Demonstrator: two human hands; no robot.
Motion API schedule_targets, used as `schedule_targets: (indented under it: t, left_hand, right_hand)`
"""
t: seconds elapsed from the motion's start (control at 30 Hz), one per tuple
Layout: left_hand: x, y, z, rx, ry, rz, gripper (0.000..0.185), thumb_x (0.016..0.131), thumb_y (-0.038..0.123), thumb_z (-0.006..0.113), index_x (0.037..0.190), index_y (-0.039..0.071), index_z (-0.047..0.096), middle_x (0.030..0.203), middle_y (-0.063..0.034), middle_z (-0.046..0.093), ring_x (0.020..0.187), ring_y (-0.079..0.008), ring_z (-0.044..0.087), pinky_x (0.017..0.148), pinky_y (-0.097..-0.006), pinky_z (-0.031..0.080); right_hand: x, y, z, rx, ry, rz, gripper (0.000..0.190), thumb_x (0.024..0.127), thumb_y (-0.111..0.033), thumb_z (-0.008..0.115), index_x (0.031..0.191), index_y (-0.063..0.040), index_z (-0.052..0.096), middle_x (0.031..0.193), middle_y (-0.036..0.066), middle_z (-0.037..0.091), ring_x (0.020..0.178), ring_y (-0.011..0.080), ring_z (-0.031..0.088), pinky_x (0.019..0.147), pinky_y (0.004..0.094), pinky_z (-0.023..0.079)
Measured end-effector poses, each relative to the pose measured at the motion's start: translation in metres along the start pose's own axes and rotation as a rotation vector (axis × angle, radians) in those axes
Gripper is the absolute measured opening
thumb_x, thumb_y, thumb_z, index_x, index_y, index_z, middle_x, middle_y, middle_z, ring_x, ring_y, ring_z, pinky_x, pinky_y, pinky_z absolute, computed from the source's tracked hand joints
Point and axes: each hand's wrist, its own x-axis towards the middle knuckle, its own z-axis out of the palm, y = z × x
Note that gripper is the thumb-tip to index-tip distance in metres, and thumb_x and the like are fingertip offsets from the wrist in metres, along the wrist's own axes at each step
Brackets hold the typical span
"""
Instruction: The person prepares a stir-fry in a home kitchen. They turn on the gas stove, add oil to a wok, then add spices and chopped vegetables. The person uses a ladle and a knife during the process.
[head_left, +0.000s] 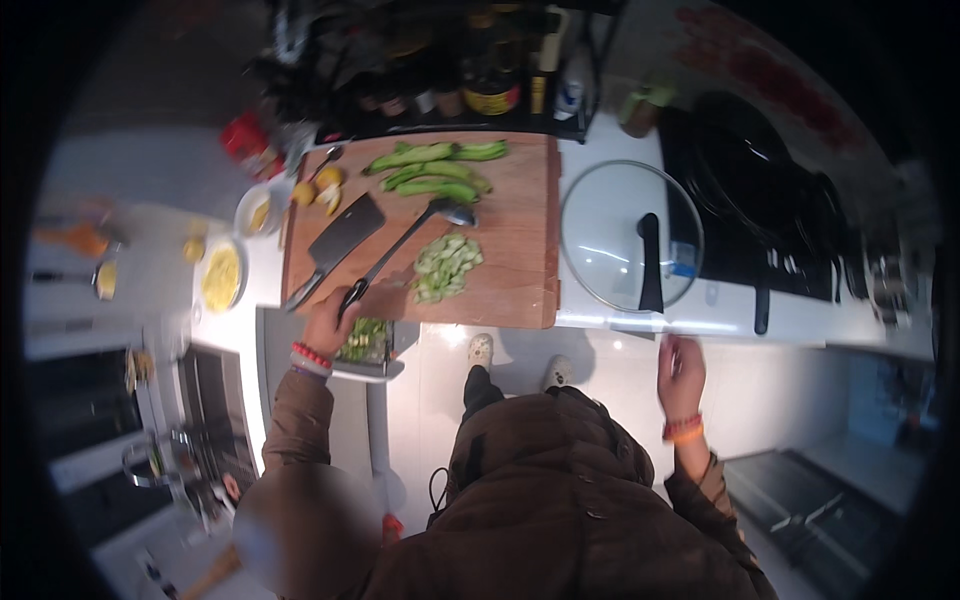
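Note:
My left hand (326, 326) is closed around the black handle of a metal ladle or turner (397, 253). The tool's shiny head lies over the wooden cutting board (514, 255), just above a pile of chopped pale-green vegetable (448, 268). Left of the tool a cleaver (346, 234) lies flat on the board. Several long ridged green gourds or similar vegetables (431, 169) rest along the board's far side. My right hand (681, 379) is curled and blurred in front of the counter edge, below the black handle of a glass pan lid (611, 240); whether it holds anything is unclear.
A dark stove (780, 247) with a black pan stands at the right. A rack of bottles (491, 82) lines the back. A plate of yellow food (223, 276) and a white bowl (257, 211) sit left. A container of green scraps (365, 341) is below the board's edge.

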Motion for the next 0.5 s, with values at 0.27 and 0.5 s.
schedule_targets:
  t: [0.27, 0.5]
  left_hand:
    - [0.05, -0.047, 0.019, 0.192, -0.023, 0.362, 0.032, 0.086, 0.02, 0.058, 0.112, 0.002, 0.054, 0.088, -0.0197, 0.061, 0.079, -0.0394, 0.059, 0.065, -0.0453, 0.046]
    - [0.054, -0.056, 0.038, 0.385, 0.055, 0.337, 0.033, 0.079, 0.014, 0.062, 0.108, -0.002, 0.056, 0.091, -0.0176, 0.056, 0.089, -0.0374, 0.052, 0.078, -0.0466, 0.041]
  right_hand:
    - [0.114, -0.004, 0.071, -0.442, 0.058, 0.394, 0.076, 0.072, -0.04, 0.074, 0.126, 0.002, 0.04, 0.106, 0.024, 0.057, 0.092, 0.0392, 0.06, 0.078, 0.0452, 0.049]
    - [0.109, 0.004, 0.087, -0.342, 0.069, 0.43, 0.068, 0.072, -0.004, 0.061, 0.135, -0.015, 0.037, 0.094, 0.023, 0.062, 0.083, 0.0389, 0.062, 0.072, 0.0438, 0.051]
